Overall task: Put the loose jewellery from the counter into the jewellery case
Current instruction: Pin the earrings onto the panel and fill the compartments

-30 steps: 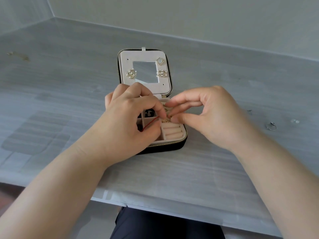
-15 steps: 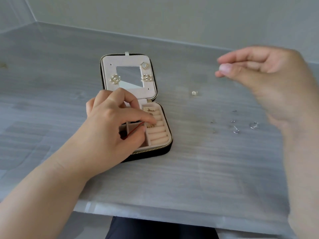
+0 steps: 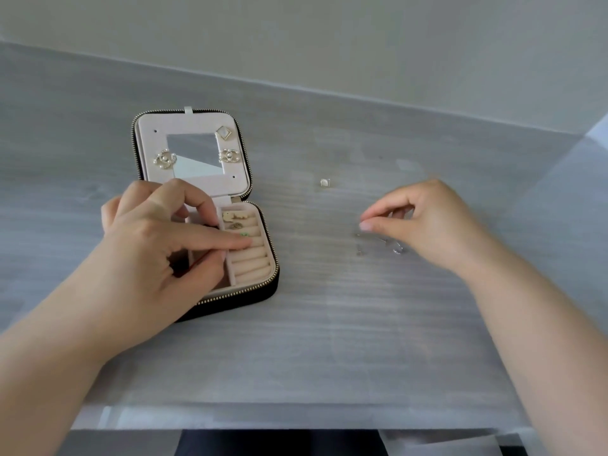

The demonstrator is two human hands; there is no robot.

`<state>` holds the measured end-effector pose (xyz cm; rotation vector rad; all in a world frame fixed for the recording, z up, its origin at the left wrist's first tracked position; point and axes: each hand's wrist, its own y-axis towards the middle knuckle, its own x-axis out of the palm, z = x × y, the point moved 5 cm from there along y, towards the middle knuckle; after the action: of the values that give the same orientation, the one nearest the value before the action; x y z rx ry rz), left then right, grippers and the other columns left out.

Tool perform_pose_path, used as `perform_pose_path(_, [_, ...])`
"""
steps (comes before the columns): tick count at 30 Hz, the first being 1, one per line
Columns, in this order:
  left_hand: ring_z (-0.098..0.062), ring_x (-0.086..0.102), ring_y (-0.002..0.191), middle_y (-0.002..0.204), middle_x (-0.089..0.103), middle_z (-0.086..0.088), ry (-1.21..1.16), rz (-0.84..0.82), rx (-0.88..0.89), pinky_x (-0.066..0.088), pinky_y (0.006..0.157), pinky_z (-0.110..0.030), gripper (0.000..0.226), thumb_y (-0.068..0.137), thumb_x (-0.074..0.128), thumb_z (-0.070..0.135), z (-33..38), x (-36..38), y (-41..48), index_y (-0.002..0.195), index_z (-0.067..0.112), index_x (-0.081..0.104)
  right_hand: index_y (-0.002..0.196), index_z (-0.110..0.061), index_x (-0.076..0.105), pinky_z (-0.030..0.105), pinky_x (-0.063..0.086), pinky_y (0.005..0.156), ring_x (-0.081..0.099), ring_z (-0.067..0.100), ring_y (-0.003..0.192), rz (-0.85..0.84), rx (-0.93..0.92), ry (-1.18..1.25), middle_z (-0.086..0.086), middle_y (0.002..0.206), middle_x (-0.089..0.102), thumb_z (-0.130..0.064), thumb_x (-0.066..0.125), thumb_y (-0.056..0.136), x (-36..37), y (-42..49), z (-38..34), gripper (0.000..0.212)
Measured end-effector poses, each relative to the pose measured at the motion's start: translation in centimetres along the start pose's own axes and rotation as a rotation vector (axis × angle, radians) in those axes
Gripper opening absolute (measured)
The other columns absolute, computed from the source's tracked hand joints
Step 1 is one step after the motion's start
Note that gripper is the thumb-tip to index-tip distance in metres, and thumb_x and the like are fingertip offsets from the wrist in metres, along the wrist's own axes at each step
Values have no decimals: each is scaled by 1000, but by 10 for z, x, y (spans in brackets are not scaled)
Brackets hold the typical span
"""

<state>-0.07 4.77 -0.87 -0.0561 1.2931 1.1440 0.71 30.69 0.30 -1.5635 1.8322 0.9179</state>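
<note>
Nearest the viewer is bare grey counter, and then the jewellery case, open and lying flat so both halves can be reached.

The left hand sits on top of the case's bottom half. Its index finger is laid straight across the ring rolls and the other fingers are bent over the compartments beside them. I reckon it's there to stop the little case skidding, and maybe to press in the gold pieces tucked in the upper rolls. I can't see it holding anything.

Right of the case, a fair way off, the right hand hovers with thumb and fingertips drawn into a pinch. It's right over the loose silver bits on the counter. It's too blurry to tell if it has one yet, but it looks like the next pickup.

Further back, right of the case's lid, a square stud waits alone. Its match seems to be the diamond-set stud pinned in the lid. Two sparkly earrings flank the mirror, where the posts can poke through the padding.
</note>
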Motion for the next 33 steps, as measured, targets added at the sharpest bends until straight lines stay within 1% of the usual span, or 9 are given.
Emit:
perform_pose_path(5, [-4, 37, 93, 92, 48, 16, 5, -2, -12, 17, 88, -12, 24, 78, 44, 36, 0, -1, 0, 91, 52, 58, 65, -35, 69, 8, 34, 50, 51, -3, 50, -32, -25, -18, -28, 51, 57, -22, 77, 72, 11, 1, 1, 17])
perform_pose_path(10, [-8, 32, 87, 89, 49, 13, 42, -5, -54, 21, 83, -18, 27, 77, 43, 38, 0, -2, 1, 94, 41, 63, 61, -41, 65, 23, 44, 67, 59, 7, 69, -24, -60, -81, -15, 69, 66, -30, 77, 70, 12, 0, -2, 19])
perform_pose_path(12, [-7, 32, 89, 90, 51, 12, 44, -14, -70, 21, 78, -22, 25, 76, 43, 39, 1, -2, 1, 91, 38, 63, 60, -40, 65, 19, 43, 65, 57, 6, 68, 1, -67, -100, -14, 68, 65, -31, 77, 70, 13, -1, -4, 18])
perform_pose_path(21, [-2, 29, 86, 94, 48, 24, 2, -35, -107, 14, 86, -3, 23, 72, 43, 42, -1, -3, 0, 90, 35, 53, 66, -30, 65, 3, 38, 58, 54, -14, 58, 23, -77, -300, -21, 55, 56, -14, 72, 74, 11, -1, -14, 19])
perform_pose_path(23, [-2, 30, 87, 94, 47, 24, -5, -37, -114, 14, 87, -4, 23, 72, 42, 42, -2, -3, 0, 91, 36, 53, 84, -25, 72, 8, 39, 56, 55, -5, 56, -43, -56, -335, -14, 68, 64, -14, 70, 78, 11, 0, -15, 12])
perform_pose_path(25, [-3, 30, 88, 93, 46, 25, -10, -30, -117, 15, 88, -5, 24, 72, 42, 42, -3, -3, -1, 92, 35, 54, 100, -22, 71, 19, 39, 66, 55, 2, 65, -65, -58, -419, -5, 87, 70, -15, 65, 84, 10, 0, -17, 18])
perform_pose_path(27, [-4, 31, 88, 93, 46, 24, -15, -27, -117, 16, 88, -8, 25, 72, 42, 42, -4, -3, -1, 93, 34, 54, 93, -23, 72, 18, 39, 69, 62, 10, 79, -46, -106, -433, -4, 90, 71, -15, 62, 86, 8, -1, -31, 15])
perform_pose_path(30, [-6, 31, 88, 92, 46, 24, -20, -28, -109, 20, 88, -14, 25, 72, 43, 41, -3, -3, -1, 91, 32, 56, 76, -25, 68, 4, 42, 55, 65, 6, 67, -104, -130, -62, -7, 71, 69, -9, 63, 84, 12, -5, -58, 18])
perform_pose_path(33, [-7, 32, 88, 91, 46, 23, -22, -29, -111, 21, 88, -15, 23, 71, 43, 41, -2, -3, -1, 87, 32, 57, 78, -11, 68, 13, 52, 60, 66, 6, 62, -248, -152, 460, 2, 66, 72, 2, 62, 81, 28, -6, -86, 15])
